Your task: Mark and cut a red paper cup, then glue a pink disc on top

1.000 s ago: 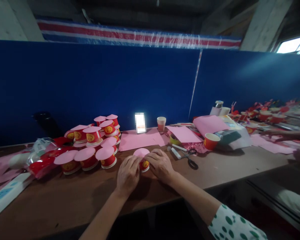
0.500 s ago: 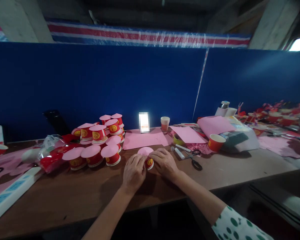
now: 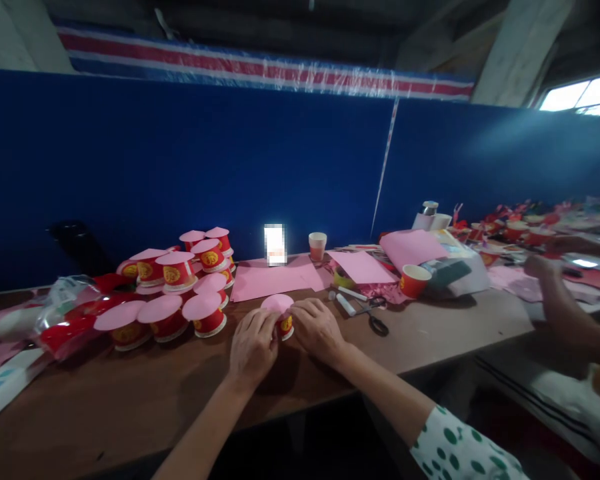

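In front of me a red paper cup [image 3: 287, 325] stands upside down on the table, a pink paper disc [image 3: 278, 304] on its top. My left hand [image 3: 255, 340] curls round the cup's left side, fingers closed against it and the disc's edge. From the other side my right hand [image 3: 317, 327] presses its bent fingers on the cup and disc rim. The fingertips are partly hidden behind the disc. Left of my hands stand several similar red cups with pink conical tops [image 3: 205, 312], some of them stacked.
Pink paper sheets [image 3: 275, 279] lie behind my hands beside a glowing, blurred-out screen [image 3: 275, 245]. To the right are black-handled scissors [image 3: 379, 324], a glue tube [image 3: 345, 305] and an upright red cup [image 3: 415, 283]. A co-worker's arm [image 3: 565, 300] reaches in at far right. A blue partition [image 3: 230, 160] stands behind.
The view has swung slightly right, so everything sits further left. More of the co-worker's arms shows. Both my hands keep their place on the cup and disc.
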`<state>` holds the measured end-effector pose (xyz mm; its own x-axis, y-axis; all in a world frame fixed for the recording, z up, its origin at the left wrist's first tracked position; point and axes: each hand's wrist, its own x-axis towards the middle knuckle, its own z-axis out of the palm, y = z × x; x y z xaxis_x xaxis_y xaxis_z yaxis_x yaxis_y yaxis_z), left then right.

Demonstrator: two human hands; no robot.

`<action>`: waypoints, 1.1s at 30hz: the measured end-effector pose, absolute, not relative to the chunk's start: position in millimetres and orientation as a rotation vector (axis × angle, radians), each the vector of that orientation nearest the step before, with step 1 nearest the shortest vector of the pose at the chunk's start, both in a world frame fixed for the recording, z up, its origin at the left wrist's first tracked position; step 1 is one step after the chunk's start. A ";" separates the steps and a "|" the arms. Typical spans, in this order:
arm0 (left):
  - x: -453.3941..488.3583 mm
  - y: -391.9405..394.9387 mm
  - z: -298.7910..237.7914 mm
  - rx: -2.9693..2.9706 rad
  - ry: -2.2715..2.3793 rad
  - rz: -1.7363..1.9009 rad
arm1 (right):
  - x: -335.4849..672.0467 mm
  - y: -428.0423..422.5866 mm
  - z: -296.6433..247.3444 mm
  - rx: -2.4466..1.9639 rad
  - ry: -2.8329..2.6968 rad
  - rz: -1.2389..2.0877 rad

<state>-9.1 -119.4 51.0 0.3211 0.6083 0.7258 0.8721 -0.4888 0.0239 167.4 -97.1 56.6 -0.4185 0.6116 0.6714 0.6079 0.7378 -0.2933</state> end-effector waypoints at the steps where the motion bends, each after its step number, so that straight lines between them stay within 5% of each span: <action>1: -9.0 -119.1 51.1 -2.212 -1.307 -0.983 | 167.5 -97.5 52.8 -0.962 -2.084 0.032; 20: -29.7 -123.0 56.1 -2.223 -1.412 -1.258 | 140.2 -79.4 31.2 -1.230 -1.816 0.537; 33: -30.2 -124.5 59.5 -2.403 -1.217 -1.098 | 174.0 -60.3 43.4 -0.789 -1.899 1.158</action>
<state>-30.2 -124.5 59.5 0.3735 0.5948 0.7118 0.7692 -0.6275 0.1208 174.0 -60.3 43.4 -0.5192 0.8053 0.2862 0.1142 0.3972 -0.9106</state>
